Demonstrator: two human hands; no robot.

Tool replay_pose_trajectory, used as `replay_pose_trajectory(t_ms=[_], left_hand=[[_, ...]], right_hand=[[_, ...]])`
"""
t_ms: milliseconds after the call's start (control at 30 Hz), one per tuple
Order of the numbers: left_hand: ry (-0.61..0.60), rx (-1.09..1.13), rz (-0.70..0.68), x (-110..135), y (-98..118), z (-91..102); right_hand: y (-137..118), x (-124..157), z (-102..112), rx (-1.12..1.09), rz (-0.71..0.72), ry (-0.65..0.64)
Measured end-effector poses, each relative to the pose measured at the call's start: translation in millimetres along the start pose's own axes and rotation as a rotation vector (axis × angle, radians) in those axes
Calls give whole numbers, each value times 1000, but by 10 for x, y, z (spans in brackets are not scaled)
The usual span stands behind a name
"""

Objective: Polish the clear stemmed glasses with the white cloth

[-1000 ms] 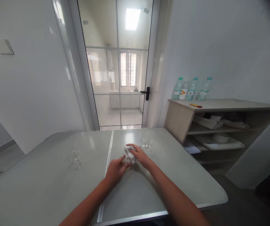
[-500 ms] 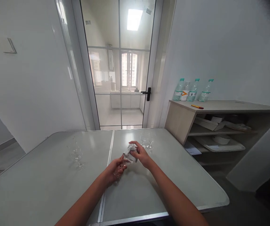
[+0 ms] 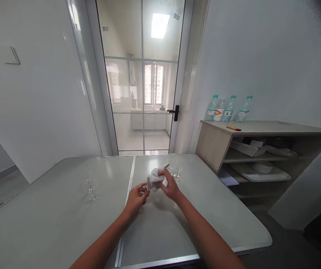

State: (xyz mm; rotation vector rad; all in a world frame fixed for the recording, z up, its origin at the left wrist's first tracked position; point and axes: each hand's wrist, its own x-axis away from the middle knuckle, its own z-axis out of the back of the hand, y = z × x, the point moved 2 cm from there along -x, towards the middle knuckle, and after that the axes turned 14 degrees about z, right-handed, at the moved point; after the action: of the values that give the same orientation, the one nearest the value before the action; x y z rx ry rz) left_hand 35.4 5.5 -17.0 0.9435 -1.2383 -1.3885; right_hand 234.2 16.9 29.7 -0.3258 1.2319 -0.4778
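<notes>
My right hand (image 3: 169,185) is closed on a crumpled white cloth (image 3: 155,176), which is wrapped over the bowl of a small clear stemmed glass. My left hand (image 3: 136,198) is closed round the lower part of that glass, mostly hidden by my fingers. Both hands hover just above the middle of the grey table (image 3: 65,220). Two more stemmed glasses (image 3: 177,170) stand just beyond my right hand. Further stemmed glasses (image 3: 91,185) stand to the left on the table.
A glass door (image 3: 143,82) with a black handle is behind the table. To the right stands a wooden shelf unit (image 3: 261,149) with several water bottles (image 3: 227,109) and a pen (image 3: 233,128) on top, papers inside.
My right hand has turned and lifted the cloth a little on the glass, and a corner of cloth now sticks up. My left hand shifted its hold lower.
</notes>
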Motion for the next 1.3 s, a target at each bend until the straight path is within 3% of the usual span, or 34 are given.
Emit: replay_pose_trajectory(t_ms=[67, 133, 200, 300, 367, 467, 600, 667, 833, 1067, 1167, 1300], left_hand=[[79, -273, -131, 56, 17, 10], [173, -523, -241, 98, 10, 26], [241, -706, -306, 115, -24, 42], [240, -861, -439, 124, -67, 37], [208, -890, -514, 137, -66, 19], [164, -825, -512, 159, -21, 0], [99, -638, -452, 175, 39, 7], [82, -565, -411, 170, 48, 19], [76, -346, -263, 160, 125, 37], [-96, 18, -37, 164, 282, 14], [-45, -50, -103, 171, 235, 34], [116, -294, -303, 192, 98, 73]], right_hand=[[-88, -3, -84, 166, 148, -238], [-153, -12, -148, 238, 198, -348], [-183, -25, -172, 247, 131, -371], [-158, -30, -159, 179, -82, -395], [-112, -25, -142, 119, -212, -424], [-36, -15, -128, 15, -378, -415], [25, 26, -141, -283, -667, -290], [21, 38, -150, -426, -735, -239], [-64, -19, -102, -480, -591, -194], [-176, -112, 69, -448, -224, -267], [-182, -120, 112, -430, -164, -322], [-218, -133, 136, -392, -212, -391]])
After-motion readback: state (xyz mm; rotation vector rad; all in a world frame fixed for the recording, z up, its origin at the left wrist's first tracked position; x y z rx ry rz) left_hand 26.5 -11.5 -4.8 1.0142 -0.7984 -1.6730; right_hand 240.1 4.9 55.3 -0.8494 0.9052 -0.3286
